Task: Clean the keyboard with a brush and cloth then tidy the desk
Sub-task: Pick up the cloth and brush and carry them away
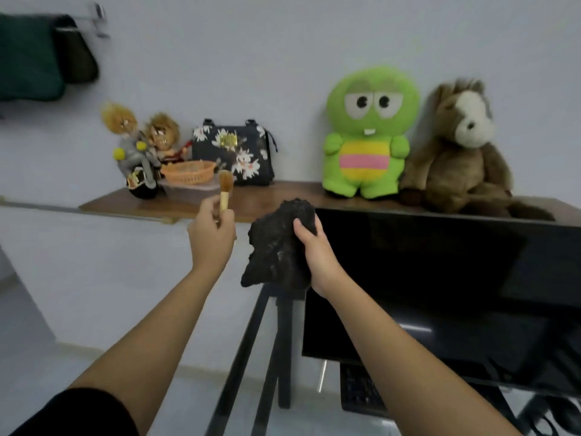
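Head view: both arms are raised in front of a pale wall. The left hand [212, 229] is curled round the short handle of a brush [225, 188], which is held upright with its tan bristles uppermost, in front of the edge of a wooden shelf [125, 201]. The right hand [314, 247] is clenched on a bunched black cloth [276, 247], whose loose folds hang below and to the left of the fingers. The two hands are held near each other but apart.

A dark monitor [440, 278] is seen just to the right of the cloth. Part of a dark keyboard [358, 391] is seen below the monitor's lower edge, with its right portion hidden by the right forearm. Black tripod legs [251, 357] are seen beneath the cloth.

On the shelf, from left to right, are shown two small dolls [141, 143], an orange basket [188, 172] set on a clear container [185, 191], a floral bag [234, 152], a green plush toy [367, 133] and a brown plush horse [462, 146]. The two plush toys are seated touching each other. A dark green fabric [28, 58] is hung at the upper left; its outline is blurred.
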